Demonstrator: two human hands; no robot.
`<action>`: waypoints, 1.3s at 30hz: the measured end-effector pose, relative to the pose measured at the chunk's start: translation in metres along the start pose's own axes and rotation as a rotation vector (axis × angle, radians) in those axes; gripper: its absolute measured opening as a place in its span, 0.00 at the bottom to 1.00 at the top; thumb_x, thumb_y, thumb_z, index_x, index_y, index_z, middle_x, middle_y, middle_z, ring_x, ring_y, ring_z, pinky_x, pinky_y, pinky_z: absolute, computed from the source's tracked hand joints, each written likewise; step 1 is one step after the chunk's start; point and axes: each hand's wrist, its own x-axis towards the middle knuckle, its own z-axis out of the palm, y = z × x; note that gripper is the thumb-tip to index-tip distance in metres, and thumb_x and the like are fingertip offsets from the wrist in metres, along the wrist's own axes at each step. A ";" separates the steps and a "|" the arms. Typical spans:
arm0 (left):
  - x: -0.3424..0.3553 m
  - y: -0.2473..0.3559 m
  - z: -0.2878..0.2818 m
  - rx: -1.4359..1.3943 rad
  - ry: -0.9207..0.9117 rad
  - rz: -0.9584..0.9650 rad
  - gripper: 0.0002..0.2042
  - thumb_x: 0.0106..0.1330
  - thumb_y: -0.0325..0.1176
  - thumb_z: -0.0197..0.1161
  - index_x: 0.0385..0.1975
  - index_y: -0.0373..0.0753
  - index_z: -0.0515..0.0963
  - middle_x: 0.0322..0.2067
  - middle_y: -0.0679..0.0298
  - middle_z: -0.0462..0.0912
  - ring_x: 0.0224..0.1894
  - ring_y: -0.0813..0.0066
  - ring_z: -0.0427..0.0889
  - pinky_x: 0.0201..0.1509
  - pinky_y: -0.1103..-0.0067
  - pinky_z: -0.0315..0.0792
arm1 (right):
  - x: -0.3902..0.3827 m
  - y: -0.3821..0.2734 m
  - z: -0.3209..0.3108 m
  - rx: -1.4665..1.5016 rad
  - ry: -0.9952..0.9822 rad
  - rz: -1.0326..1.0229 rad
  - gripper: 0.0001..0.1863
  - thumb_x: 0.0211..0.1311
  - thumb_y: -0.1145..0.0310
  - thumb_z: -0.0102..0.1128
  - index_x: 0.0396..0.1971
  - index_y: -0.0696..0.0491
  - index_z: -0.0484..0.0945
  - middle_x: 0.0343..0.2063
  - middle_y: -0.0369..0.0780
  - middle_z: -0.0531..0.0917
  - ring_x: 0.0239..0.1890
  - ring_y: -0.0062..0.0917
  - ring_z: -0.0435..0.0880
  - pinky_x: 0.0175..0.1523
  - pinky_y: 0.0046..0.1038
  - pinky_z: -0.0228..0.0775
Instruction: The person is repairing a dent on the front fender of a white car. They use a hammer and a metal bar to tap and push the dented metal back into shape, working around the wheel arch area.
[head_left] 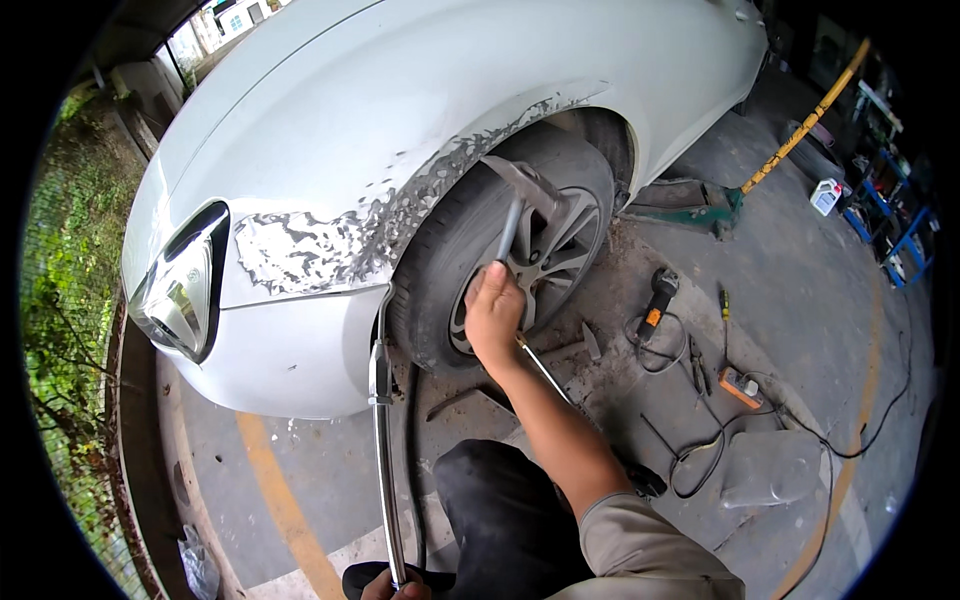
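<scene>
The left hand (379, 590) grips a long silvery metal bar (384, 450); the right hand (494, 312) grips a raised grey steel hammer (532, 189). By the bar's far end, the white car fender (300, 250) seems unfinished: partly stripped, with grey patches (400, 215) left.

Free air right of right hand (495, 305) and raised hammer (511, 228), over floor clutter: grinder (657, 300), power strip (741, 388). Wheel (432, 290) blocks ahead. Metal bar (388, 470), left hand (396, 588) to fender (300, 215), obstructs left side.

Hammer (535, 188) before the wheel (545, 264), headlight (185, 292) to the left, grinder (657, 306) on the floor (785, 290) to the right.
</scene>
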 end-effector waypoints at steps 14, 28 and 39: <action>0.000 0.004 0.006 -0.022 0.007 -0.033 0.13 0.69 0.41 0.55 0.25 0.44 0.63 0.13 0.76 0.55 0.11 0.87 0.53 0.13 0.85 0.48 | -0.013 0.022 -0.007 -0.022 0.017 -0.120 0.26 0.73 0.51 0.36 0.17 0.51 0.61 0.11 0.30 0.63 0.11 0.14 0.62 0.17 0.20 0.52; 0.003 -0.002 0.001 -0.037 0.022 -0.040 0.09 0.69 0.38 0.54 0.29 0.45 0.64 0.14 0.77 0.56 0.13 0.88 0.53 0.15 0.86 0.48 | -0.011 0.016 -0.003 -0.129 -0.022 -0.130 0.26 0.74 0.52 0.35 0.17 0.53 0.63 0.11 0.30 0.65 0.12 0.15 0.63 0.18 0.20 0.53; 0.005 -0.009 -0.003 -0.040 0.023 -0.015 0.11 0.68 0.39 0.56 0.28 0.44 0.63 0.14 0.77 0.57 0.12 0.88 0.53 0.15 0.86 0.47 | 0.002 0.008 -0.008 -0.099 -0.008 -0.062 0.23 0.74 0.58 0.37 0.18 0.55 0.63 0.11 0.32 0.66 0.12 0.18 0.64 0.20 0.23 0.56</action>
